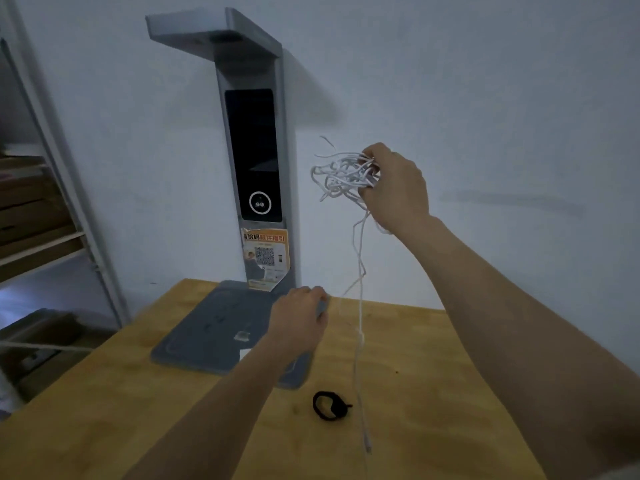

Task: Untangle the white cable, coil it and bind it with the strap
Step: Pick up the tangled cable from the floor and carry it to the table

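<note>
My right hand (394, 188) is raised in front of the wall and grips a tangled bunch of the white cable (341, 176). One strand hangs from the bunch down to the wooden table (433, 375), ending in a plug near the front. My left hand (298, 313) is lower, over the grey base plate, with curled fingers near a thin part of the hanging strand; blur hides whether it pinches it. The black strap (329, 406) lies looped on the table, between my arms.
A grey scanner stand (252, 150) with a dark screen and a QR sticker rises against the wall; its flat base (214, 327) lies on the table's far left. A shelf rack (41, 209) with boxes stands at the left.
</note>
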